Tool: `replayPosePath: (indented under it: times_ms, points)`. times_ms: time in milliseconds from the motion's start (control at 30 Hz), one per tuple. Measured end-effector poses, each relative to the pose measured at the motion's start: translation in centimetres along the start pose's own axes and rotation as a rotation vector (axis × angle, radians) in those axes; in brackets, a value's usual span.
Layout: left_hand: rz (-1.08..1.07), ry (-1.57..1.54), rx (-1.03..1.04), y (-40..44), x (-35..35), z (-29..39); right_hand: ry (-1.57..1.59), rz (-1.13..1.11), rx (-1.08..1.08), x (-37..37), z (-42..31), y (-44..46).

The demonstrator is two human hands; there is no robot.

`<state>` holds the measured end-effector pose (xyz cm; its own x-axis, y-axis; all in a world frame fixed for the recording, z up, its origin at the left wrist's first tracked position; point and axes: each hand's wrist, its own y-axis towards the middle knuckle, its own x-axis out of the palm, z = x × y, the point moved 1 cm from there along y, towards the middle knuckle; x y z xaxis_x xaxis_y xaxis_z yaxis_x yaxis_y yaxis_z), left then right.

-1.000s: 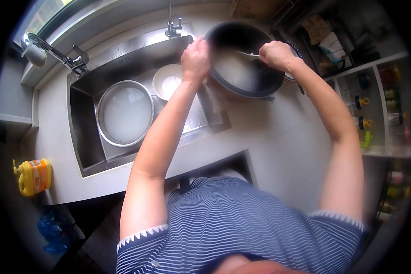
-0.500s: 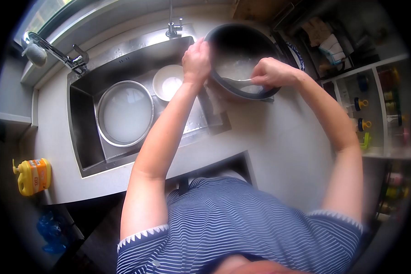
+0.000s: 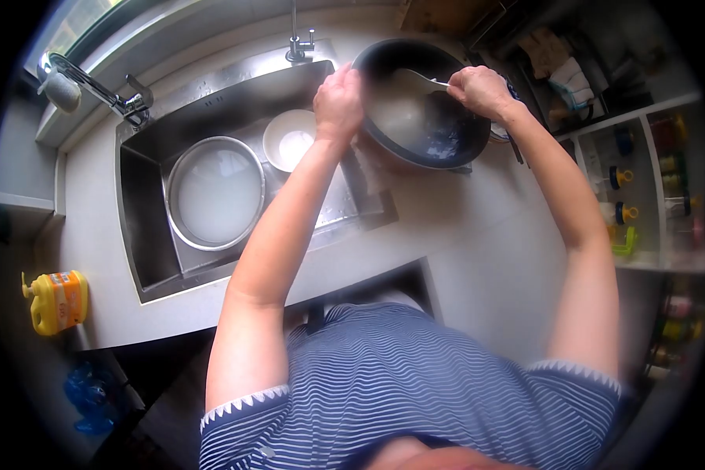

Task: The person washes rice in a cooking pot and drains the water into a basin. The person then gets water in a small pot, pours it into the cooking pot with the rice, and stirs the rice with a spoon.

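A large dark pot (image 3: 460, 145) stands on the counter to the right of the sink. My left hand (image 3: 339, 103) is closed on its left rim, the fingertips partly blurred. My right hand (image 3: 479, 92) grips the handle of a pale spoon (image 3: 415, 79) over the pot's far right part. Its broad end points left into the pot; I cannot tell whether it touches the wall. Whitish contents (image 3: 392, 113) lie on the pot's left side, while the right side of the bottom shows dark and shiny.
In the steel sink (image 3: 145, 227) a round metal pan (image 3: 215, 196) holds cloudy whitish liquid. A white bowl (image 3: 288, 141) sits beside it. Two taps, a faucet (image 3: 137, 106) and a slimmer one (image 3: 298, 48), rise behind. A yellow pump bottle (image 3: 59, 301) stands at the counter's left end.
My right hand has lifted the spoon up and away from the near rim towards the far side of the pot. More of the dark bottom shows. My left hand stays on the rim.
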<state>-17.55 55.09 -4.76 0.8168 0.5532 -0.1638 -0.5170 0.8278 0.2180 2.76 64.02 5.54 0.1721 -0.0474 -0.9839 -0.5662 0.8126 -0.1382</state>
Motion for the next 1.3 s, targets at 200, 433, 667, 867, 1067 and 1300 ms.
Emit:
replayPosePath:
  times_ms: [200,433,667,867,1067,1300]
  points:
    - [0.016,-0.010,0.027,0.1,0.1,-0.2,0.008,-0.242,-0.147,0.0,-1.6,-1.6]
    - [0.001,0.001,0.020,0.2,0.0,-0.2,0.253,-0.556,-0.189,-2.1,-3.2,-3.4]
    - [0.003,-0.002,0.012,0.2,0.2,-0.4,0.353,-0.439,-0.146,-0.7,-3.3,-3.1]
    - [0.001,-0.023,0.006,0.3,0.2,-0.4,0.004,-0.160,-0.063,0.8,-2.1,-0.9]
    - [0.008,-0.021,-0.002,0.2,0.2,-0.5,0.082,-0.042,0.043,-0.8,-0.1,-0.1]
    - [0.014,0.010,0.008,0.2,0.0,-0.1,0.111,-0.118,-0.089,2.1,-1.7,-0.3]
